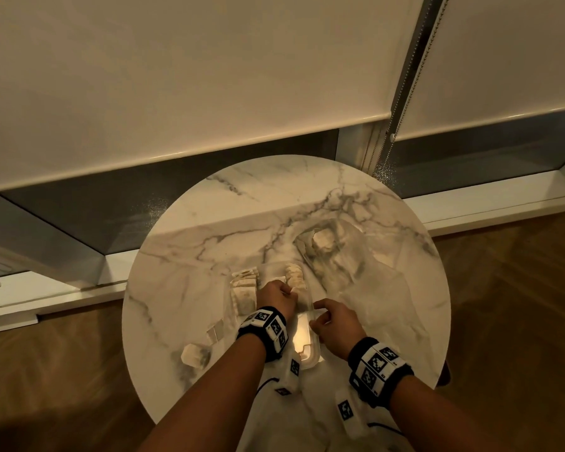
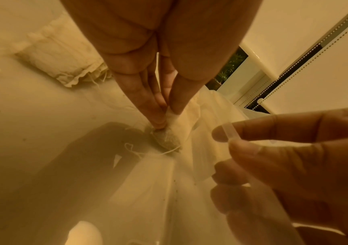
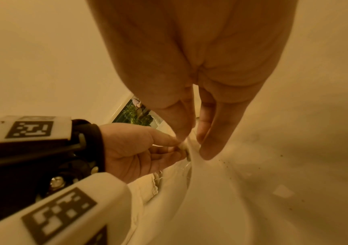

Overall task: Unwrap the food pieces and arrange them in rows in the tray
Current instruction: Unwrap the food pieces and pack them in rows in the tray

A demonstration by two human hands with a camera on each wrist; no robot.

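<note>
Pinching a tea bag (image 2: 170, 132), the left hand (image 1: 276, 296); right hand (image 1: 335, 324) grips the tray rim (image 2: 230, 134)

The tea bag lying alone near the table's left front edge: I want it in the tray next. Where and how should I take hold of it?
Pinch the tea bag by its flat paper margin, coming from above on the side nearest you. It lies flat and apart from the pile, so a light two-finger grip on one edge should lift it without crushing the filled middle.

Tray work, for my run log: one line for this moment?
left hand: pinching tea bag | right hand: gripping tray rim | table
</note>
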